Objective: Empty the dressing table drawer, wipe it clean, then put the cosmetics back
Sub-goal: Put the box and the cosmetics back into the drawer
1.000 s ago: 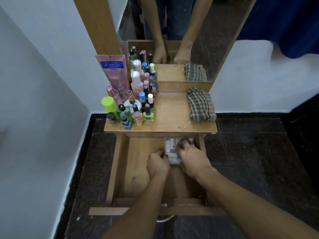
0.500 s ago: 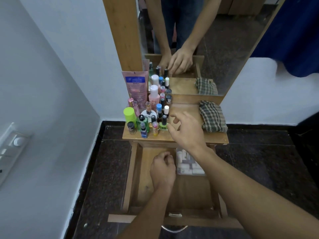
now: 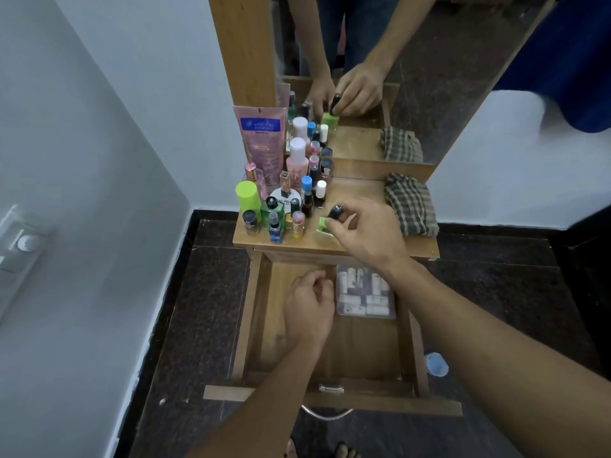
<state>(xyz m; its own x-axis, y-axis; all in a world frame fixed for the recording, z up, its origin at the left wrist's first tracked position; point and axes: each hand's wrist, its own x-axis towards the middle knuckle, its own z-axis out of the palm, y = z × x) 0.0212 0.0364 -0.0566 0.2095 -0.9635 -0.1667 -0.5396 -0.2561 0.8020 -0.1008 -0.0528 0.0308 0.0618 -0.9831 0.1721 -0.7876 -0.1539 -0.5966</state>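
Green square bottle point(image 3: 333, 213) pinched by right hand point(image 3: 367, 229), left hand point(image 3: 309, 307) curled, wooden drawer point(image 3: 363, 345)

White walls point(image 3: 99, 127), dark stone floor point(image 3: 205, 292) — wood-framed mirror point(image 3: 429, 77)
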